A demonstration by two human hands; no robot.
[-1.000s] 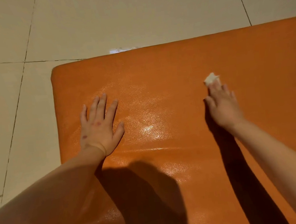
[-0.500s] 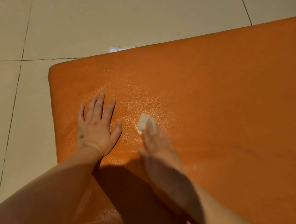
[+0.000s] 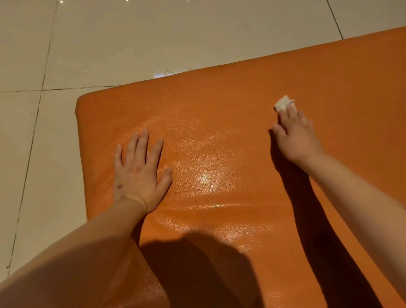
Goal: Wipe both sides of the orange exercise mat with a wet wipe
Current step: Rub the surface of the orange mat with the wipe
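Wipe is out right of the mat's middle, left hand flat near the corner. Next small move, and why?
Probably slide the right hand with the wet wipe farther right across the orange mat. The wet sheen lies mostly between the hands, while the surface right of the wipe looks matte, likely unwiped. The left hand can stay flat, bracing.

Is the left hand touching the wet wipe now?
Apart. The head view shows the left hand flat on the orange mat, while the wet wipe lies under the right hand; bare mat separates them.

1 head camera looks steeply down, close above the mat.
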